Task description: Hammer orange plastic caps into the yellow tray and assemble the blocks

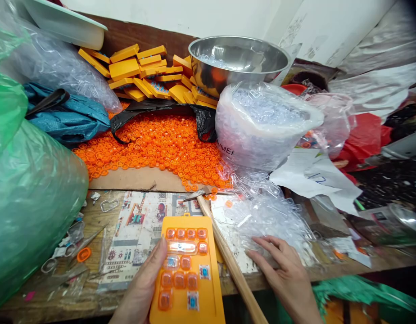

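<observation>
My left hand (143,283) grips the left side of a yellow-orange panel (213,288) near the front edge of the table. Orange clear caps cover most of its small squares, along with one wide clear piece; two blue-and-white switches (204,272) show without caps. My right hand (284,274) has its fingers apart at the near edge of a pile of clear plastic pieces (269,220). No piece can be made out in its fingers. A hammer with a wooden handle (233,265) lies between the panel and my right hand.
Behind is a heap of orange rings (160,146), with stacked yellow panels (124,69), a steel bowl (238,54) and a white bag of clear pieces (248,135). A large green bag (39,193) stands at left. Tweezers (89,240) lie on the wooden table (89,297).
</observation>
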### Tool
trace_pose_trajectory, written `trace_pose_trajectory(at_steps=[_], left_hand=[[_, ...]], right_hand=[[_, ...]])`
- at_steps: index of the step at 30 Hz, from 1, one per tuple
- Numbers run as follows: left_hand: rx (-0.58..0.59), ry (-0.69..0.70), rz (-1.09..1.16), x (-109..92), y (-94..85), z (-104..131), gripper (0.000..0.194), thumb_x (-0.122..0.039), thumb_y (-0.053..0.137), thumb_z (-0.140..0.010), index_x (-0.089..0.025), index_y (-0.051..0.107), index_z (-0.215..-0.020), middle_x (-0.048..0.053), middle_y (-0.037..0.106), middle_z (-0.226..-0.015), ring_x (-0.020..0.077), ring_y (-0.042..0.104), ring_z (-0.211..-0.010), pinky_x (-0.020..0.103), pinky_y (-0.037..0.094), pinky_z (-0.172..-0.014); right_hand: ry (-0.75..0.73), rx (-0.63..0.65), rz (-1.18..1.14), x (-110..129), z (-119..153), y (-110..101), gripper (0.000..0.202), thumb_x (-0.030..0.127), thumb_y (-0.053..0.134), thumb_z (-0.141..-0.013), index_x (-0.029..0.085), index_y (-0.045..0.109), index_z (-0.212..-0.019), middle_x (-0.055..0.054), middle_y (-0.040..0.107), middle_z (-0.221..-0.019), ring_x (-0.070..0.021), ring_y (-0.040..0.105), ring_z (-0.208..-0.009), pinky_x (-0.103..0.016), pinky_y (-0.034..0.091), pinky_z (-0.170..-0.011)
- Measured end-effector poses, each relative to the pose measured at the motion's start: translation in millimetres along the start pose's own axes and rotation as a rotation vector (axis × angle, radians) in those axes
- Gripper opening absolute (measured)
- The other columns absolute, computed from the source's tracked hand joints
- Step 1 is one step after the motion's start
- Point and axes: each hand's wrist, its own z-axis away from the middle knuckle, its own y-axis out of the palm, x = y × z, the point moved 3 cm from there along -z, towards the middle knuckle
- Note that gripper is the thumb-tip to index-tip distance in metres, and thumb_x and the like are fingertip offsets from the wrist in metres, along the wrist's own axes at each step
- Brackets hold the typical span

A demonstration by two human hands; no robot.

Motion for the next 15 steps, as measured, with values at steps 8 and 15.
trace_pose_trajectory(at_steps=[8,15], left_hand=[[-0.026,0.001,0.077,0,-3.3,4,0.06,-0.03,0.078,-0.077,-0.02,0.056,-0.132,0.005,0.076,-0.106,0.0246,0.073,-0.093,0.032,0.06,-0.081],[0.195,0.004,-0.044,-1,-16.0,3,0.074,-0.026,0.082,-0.073,-0.025,0.048,-0.139,0.007,0.075,-0.111,0.0248,0.069,-0.104,0.032,0.055,-0.091]], right_hand=[[-0.098,-0.075,-0.042,13,-10,-3,0.015,0.032,0.063,-0.089,0.02,0.071,-0.089,-0.009,0.069,-0.096,-0.0203,0.062,-0.078,-0.036,0.047,-0.073],[-0.044,-0.193,-0.177,28,-12,-8,0.011,0.017,0.067,-0.083,0.022,0.067,-0.094,-0.004,0.069,-0.089,-0.0175,0.065,-0.079,-0.03,0.05,-0.075]])
